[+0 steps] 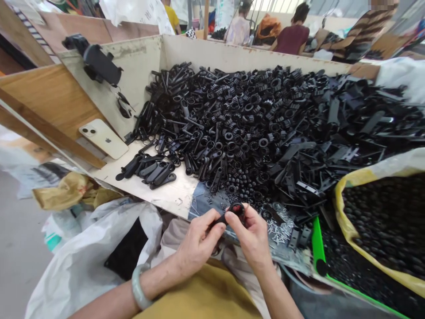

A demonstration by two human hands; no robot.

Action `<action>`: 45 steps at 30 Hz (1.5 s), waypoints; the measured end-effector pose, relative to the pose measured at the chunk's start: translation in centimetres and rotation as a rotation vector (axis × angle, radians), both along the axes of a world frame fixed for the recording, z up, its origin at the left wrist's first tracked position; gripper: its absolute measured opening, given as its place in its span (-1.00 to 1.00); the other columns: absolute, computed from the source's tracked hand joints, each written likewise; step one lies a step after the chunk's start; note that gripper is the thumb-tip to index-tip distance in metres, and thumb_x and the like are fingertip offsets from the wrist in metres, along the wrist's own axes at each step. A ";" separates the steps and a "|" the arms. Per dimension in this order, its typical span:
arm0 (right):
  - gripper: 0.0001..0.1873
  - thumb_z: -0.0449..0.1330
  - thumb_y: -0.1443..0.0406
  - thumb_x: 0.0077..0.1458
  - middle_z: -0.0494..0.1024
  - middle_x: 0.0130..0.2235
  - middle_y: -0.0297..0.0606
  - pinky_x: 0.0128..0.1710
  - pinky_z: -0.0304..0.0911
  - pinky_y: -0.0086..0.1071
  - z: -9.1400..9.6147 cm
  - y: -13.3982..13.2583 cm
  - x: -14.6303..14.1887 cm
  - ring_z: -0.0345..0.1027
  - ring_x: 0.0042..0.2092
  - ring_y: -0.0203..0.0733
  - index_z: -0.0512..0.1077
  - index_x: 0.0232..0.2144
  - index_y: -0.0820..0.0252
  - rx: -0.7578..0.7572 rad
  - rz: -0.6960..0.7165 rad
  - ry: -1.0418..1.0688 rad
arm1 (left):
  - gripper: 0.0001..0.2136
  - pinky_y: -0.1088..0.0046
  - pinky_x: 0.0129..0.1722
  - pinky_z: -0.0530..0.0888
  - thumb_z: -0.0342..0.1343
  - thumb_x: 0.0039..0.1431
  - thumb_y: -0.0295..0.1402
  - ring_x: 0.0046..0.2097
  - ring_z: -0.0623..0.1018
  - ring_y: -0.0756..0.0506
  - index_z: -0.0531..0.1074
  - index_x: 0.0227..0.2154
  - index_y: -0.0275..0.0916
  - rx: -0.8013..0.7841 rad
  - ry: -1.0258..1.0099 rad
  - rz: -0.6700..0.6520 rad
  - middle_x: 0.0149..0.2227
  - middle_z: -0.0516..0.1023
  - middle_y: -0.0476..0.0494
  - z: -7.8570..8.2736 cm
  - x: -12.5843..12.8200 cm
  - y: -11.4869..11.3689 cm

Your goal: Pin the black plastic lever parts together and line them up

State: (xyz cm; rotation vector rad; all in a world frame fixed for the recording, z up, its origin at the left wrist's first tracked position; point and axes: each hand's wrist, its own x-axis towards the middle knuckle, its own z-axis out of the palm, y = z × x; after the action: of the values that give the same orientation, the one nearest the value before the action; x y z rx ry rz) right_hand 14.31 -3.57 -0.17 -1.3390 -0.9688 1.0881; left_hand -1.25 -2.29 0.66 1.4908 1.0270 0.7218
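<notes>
Both hands meet over the bench's front edge on one black plastic part (pixel 236 207), which has a ring-shaped end with some red inside and a handle-like stem. My left hand (pixel 202 235) is closed around the stem. Thumb and fingers of my right hand (pixel 249 228) pinch the ring end. Just beyond the hands lie small black balls (pixel 241 188), and silver screws (pixel 280 228) are heaped to the right. Several similar long black parts (pixel 159 173) lie side by side on the pale board to the left. Fingers cover much of the held part.
A big pile of black plastic parts (pixel 245 110) fills the walled bench. A white phone (pixel 103 138) leans at the left wall. On the right, a yellow-rimmed sack (pixel 348 221) holds black balls beside a green-edged tray (pixel 318 241). A white sack (pixel 83 266) sits lower left. People work behind.
</notes>
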 end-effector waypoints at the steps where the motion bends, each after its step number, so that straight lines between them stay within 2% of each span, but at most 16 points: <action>1: -0.68 0.42 0.05 0.06 0.46 -0.44 -0.36 -0.45 0.22 -0.45 -0.2 0.1 -0.1 0.22 -0.44 -0.31 0.54 -0.35 0.17 -0.028 0.036 0.061 | -0.73 0.45 -0.44 0.22 -0.03 0.42 -0.19 -0.45 0.27 -0.01 0.23 -0.41 -0.15 -0.078 -0.042 -0.009 -0.49 0.27 0.07 0.0 -0.1 0.1; 4: -0.57 0.42 -0.02 0.05 0.46 -0.46 -0.36 -0.56 0.10 -0.48 -1.0 0.1 -0.6 0.09 -0.54 -0.39 0.59 -0.22 0.19 -0.109 0.129 0.221 | -0.72 0.46 -0.47 0.20 -0.02 0.41 -0.12 -0.49 0.29 0.00 0.26 -0.38 -0.15 -0.182 -0.104 0.002 -0.52 0.29 0.08 0.1 -0.2 0.2; 8: -0.53 0.38 -0.09 0.07 0.36 -0.52 -0.41 -0.62 -0.06 -0.49 -1.9 0.2 -1.7 -0.04 -0.57 -0.42 0.60 -0.28 0.21 -0.136 0.146 0.222 | -0.74 0.45 -0.46 0.21 0.03 0.38 -0.14 -0.45 0.33 -0.02 0.34 -0.38 -0.18 -0.102 -0.027 0.077 -0.49 0.35 0.03 -0.4 -1.0 0.3; 11: -0.56 0.36 -0.07 0.10 0.39 -0.50 -0.36 -0.56 0.08 -0.46 -1.7 0.6 -1.6 0.11 -0.52 -0.34 0.61 -0.28 0.21 -0.108 0.243 0.028 | -0.79 0.41 -0.35 0.28 0.07 0.37 -0.21 -0.36 0.42 -0.08 0.44 -0.35 -0.19 0.166 0.144 0.175 -0.40 0.47 -0.06 -0.8 -3.1 1.3; 14: -0.55 0.34 -0.05 0.10 0.43 -0.49 -0.34 -0.48 0.20 -0.42 -1.0 1.3 -0.6 0.24 -0.47 -0.26 0.64 -0.16 0.18 -0.081 0.290 -0.198 | -0.82 0.27 -0.13 0.33 0.12 0.35 -0.25 -0.19 0.49 -0.20 0.53 -0.33 -0.18 0.509 0.446 0.422 -0.32 0.57 -0.18 -0.8 -6.6 3.4; 17: -0.57 0.27 -0.04 0.15 0.48 -0.47 -0.32 -0.46 0.22 -0.41 -0.3 1.7 0.4 0.27 -0.46 -0.22 0.65 -0.19 0.16 -0.070 0.273 -0.331 | -0.85 0.07 0.07 0.26 0.18 0.29 -0.28 0.04 0.47 -0.35 0.61 -0.23 -0.20 0.671 0.805 0.628 -0.04 0.61 -0.32 -1.2 -9.8 5.7; 19: -0.59 0.22 -0.02 0.20 0.54 -0.44 -0.30 -0.43 0.23 -0.40 0.1 2.1 1.0 0.30 -0.43 -0.21 0.65 -0.20 0.14 -0.063 0.262 -0.390 | -0.68 -0.04 0.15 0.20 0.23 0.25 -0.21 0.18 0.37 -0.45 0.60 -0.01 -0.23 0.734 0.965 0.700 0.18 0.49 -0.43 -2.1 -10.8 7.0; 22: -0.62 0.18 0.01 0.24 0.60 -0.38 -0.28 -0.39 0.24 -0.39 0.5 3.3 1.8 0.35 -0.40 -0.20 0.64 -0.19 0.13 -0.036 0.227 -0.484 | -0.59 -0.08 0.25 0.11 0.19 0.29 -0.20 0.30 0.29 -0.45 0.52 0.17 -0.15 0.846 0.993 0.629 0.34 0.35 -0.39 -3.9 -10.8 8.3; 26: -0.65 0.14 0.09 0.27 0.60 -0.38 -0.30 -0.37 0.23 -0.38 1.2 6.7 2.4 0.38 -0.42 -0.21 0.62 -0.15 0.16 0.017 0.121 -0.707 | -0.69 -0.07 0.32 0.03 0.07 0.36 -0.40 0.33 0.34 -0.37 0.62 0.04 -0.05 0.920 0.964 0.466 0.29 0.46 -0.27 -5.4 -10.4 9.3; 30: -0.71 0.16 0.18 0.27 0.58 -0.43 -0.35 -0.34 0.20 -0.38 1.7 10.8 1.7 0.43 -0.40 -0.19 0.58 -0.08 0.13 -0.003 0.069 -0.912 | -0.71 -0.11 0.30 0.08 0.05 0.37 -0.40 0.31 0.37 -0.39 0.64 -0.01 -0.12 0.916 0.983 0.508 0.26 0.49 -0.34 -5.2 -10.6 10.1; 33: -0.81 0.24 0.19 0.23 0.58 -0.45 -0.36 -0.35 0.14 -0.37 1.6 12.8 0.5 0.46 -0.36 -0.15 0.58 -0.15 0.08 -0.024 0.066 -0.975 | -0.72 -0.15 0.29 0.08 0.05 0.37 -0.38 0.32 0.35 -0.42 0.65 -0.02 -0.15 0.899 0.912 0.551 0.27 0.47 -0.37 -4.5 -10.4 9.8; 35: -0.86 0.28 0.19 0.21 0.58 -0.45 -0.35 -0.36 0.11 -0.37 1.4 13.4 0.0 0.46 -0.36 -0.13 0.57 -0.22 0.08 -0.041 0.054 -1.007 | -0.73 -0.11 0.26 0.15 0.06 0.37 -0.33 0.27 0.39 -0.41 0.65 -0.06 -0.16 0.842 0.772 0.573 0.20 0.53 -0.36 -3.8 -9.5 9.0; 37: -0.89 0.28 0.20 0.21 0.58 -0.44 -0.35 -0.35 0.11 -0.37 1.4 13.4 0.0 0.46 -0.36 -0.13 0.55 -0.27 0.09 -0.050 0.041 -1.019 | -0.74 0.03 0.14 0.32 0.06 0.36 -0.28 0.12 0.51 -0.34 0.65 -0.12 -0.17 0.681 0.546 0.528 0.02 0.63 -0.32 -3.0 -8.1 7.7; 39: -0.89 0.29 0.20 0.22 0.58 -0.43 -0.36 -0.34 0.13 -0.38 1.6 12.9 0.6 0.46 -0.35 -0.15 0.53 -0.30 0.09 -0.056 0.036 -1.014 | -0.73 0.25 -0.11 0.46 0.06 0.36 -0.19 -0.12 0.60 -0.21 0.63 -0.17 -0.19 0.338 0.273 0.371 -0.18 0.67 -0.25 -2.4 -6.2 6.3; 42: -0.82 0.30 0.14 0.22 0.57 -0.44 -0.41 -0.34 0.18 -0.41 2.4 10.6 1.7 0.43 -0.40 -0.22 0.49 -0.35 0.10 -0.027 0.051 -0.958 | -0.60 0.42 -0.46 0.40 0.12 0.29 0.02 -0.47 0.51 -0.07 0.58 -0.20 -0.25 -0.287 -0.079 0.098 -0.39 0.63 -0.17 -1.6 -3.1 4.3; 45: -0.79 0.31 0.14 0.22 0.52 -0.48 -0.45 -0.43 0.19 -0.44 2.8 6.6 2.2 0.32 -0.49 -0.30 0.46 -0.38 0.11 0.081 0.055 -0.853 | -0.49 0.46 -0.41 0.46 0.17 0.23 0.11 -0.39 0.59 -0.07 0.53 -0.08 -0.29 -0.679 -0.371 0.038 -0.29 0.67 -0.24 -1.1 -0.8 3.2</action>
State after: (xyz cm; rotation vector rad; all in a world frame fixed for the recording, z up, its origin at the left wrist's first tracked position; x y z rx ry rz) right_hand 16.54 3.01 2.66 -1.7478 -1.6452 0.4750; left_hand -2.01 0.91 -0.46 0.7216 0.8895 0.5666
